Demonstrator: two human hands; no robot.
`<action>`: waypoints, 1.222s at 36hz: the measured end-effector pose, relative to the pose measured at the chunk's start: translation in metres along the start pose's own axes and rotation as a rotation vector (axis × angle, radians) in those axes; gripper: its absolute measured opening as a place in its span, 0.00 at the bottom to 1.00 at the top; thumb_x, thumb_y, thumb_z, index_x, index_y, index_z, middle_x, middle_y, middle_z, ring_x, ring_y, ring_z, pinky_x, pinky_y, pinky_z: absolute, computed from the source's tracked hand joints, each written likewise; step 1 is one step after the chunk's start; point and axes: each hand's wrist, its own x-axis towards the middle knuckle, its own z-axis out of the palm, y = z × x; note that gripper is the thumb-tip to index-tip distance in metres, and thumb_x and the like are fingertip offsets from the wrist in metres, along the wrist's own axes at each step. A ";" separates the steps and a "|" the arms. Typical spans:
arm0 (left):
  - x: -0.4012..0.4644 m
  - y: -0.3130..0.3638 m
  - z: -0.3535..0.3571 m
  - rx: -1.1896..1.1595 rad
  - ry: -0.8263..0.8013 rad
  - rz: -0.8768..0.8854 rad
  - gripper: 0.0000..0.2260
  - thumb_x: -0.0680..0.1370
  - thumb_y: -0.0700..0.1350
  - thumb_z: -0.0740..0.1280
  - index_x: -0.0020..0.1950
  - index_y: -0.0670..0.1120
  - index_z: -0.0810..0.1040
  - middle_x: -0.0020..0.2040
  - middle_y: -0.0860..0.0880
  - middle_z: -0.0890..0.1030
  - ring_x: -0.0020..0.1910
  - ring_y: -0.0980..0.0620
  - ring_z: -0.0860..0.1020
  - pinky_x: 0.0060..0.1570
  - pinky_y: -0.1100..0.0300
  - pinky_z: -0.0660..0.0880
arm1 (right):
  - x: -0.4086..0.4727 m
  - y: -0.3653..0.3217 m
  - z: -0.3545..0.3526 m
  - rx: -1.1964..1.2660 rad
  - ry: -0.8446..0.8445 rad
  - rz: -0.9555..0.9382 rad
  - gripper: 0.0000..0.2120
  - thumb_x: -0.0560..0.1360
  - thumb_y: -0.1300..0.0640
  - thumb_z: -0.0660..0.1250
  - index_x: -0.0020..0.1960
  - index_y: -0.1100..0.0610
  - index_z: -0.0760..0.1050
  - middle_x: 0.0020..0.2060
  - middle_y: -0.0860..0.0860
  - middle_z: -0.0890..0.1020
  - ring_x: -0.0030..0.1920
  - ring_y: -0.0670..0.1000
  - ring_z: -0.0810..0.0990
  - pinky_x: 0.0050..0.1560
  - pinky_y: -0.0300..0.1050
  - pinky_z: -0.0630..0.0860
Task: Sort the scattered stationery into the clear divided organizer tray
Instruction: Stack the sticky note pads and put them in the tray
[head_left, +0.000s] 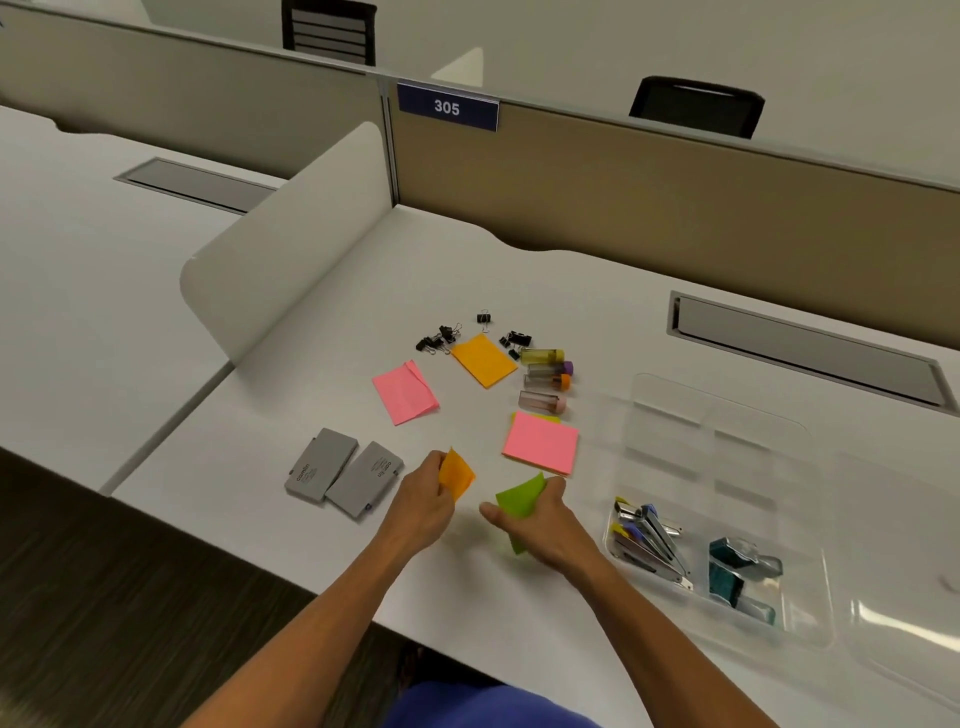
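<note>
L hand pinches orange note pad; R hand grips green pad, both lifted off desk for transfer to organizer tray, I judge.

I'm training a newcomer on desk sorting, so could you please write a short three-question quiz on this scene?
1. True or false: the clear tray already holds staplers.
2. Which does the left hand hold? A) orange note B) binder clip C) grey case
3. Fill in: the right hand holds a ____ note.

Key: 1 true; 2 A; 3 green. The grey cases, binder clips and small tubes lie outside the tray on the desk.
</note>
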 end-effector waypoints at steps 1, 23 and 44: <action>0.002 0.001 0.000 -0.015 0.016 -0.002 0.08 0.81 0.40 0.56 0.45 0.50 0.70 0.35 0.49 0.73 0.36 0.48 0.74 0.36 0.53 0.71 | -0.002 0.000 -0.002 0.015 0.001 0.003 0.44 0.61 0.21 0.65 0.59 0.49 0.51 0.51 0.48 0.75 0.47 0.47 0.76 0.42 0.45 0.74; 0.073 -0.014 -0.069 -0.276 0.201 -0.115 0.07 0.76 0.45 0.72 0.52 0.45 0.79 0.49 0.44 0.82 0.47 0.44 0.80 0.42 0.55 0.75 | 0.025 -0.034 -0.009 0.077 0.116 -0.072 0.19 0.84 0.50 0.55 0.71 0.56 0.58 0.64 0.56 0.68 0.63 0.56 0.69 0.67 0.56 0.68; 0.167 -0.038 -0.094 0.578 0.017 0.010 0.22 0.73 0.52 0.73 0.64 0.46 0.77 0.61 0.43 0.76 0.59 0.40 0.73 0.53 0.48 0.72 | 0.087 -0.043 -0.039 -0.383 0.206 0.093 0.26 0.80 0.50 0.61 0.74 0.58 0.59 0.67 0.59 0.67 0.66 0.61 0.65 0.64 0.55 0.66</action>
